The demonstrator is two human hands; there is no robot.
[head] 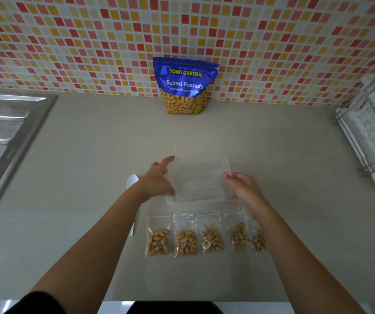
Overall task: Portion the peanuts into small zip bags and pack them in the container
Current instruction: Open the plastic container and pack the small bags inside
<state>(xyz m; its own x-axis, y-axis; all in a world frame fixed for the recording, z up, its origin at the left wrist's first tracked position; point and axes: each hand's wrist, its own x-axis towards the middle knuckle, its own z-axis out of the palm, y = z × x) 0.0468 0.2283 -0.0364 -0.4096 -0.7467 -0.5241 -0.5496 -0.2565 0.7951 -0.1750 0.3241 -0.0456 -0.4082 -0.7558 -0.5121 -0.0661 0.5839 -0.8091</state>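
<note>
A clear plastic container (197, 177) sits at the middle of the grey counter, and both hands grip it. My left hand (159, 180) holds its left edge, index finger along the far corner. My right hand (242, 189) pinches its right edge. Whether the top face is a lid I cannot tell. Nearer to me lie several small zip bags (185, 236) of peanuts in a row; my right forearm hides part of the rightmost one. A blue Salted Peanuts bag (185, 86) stands upright against the tiled wall at the back.
A white spoon (132, 181) lies left of the container, mostly under my left wrist. A steel sink drainboard (3, 132) fills the left side. A white dish rack (370, 137) stands at the right. The counter's front edge (182, 300) runs close to my body.
</note>
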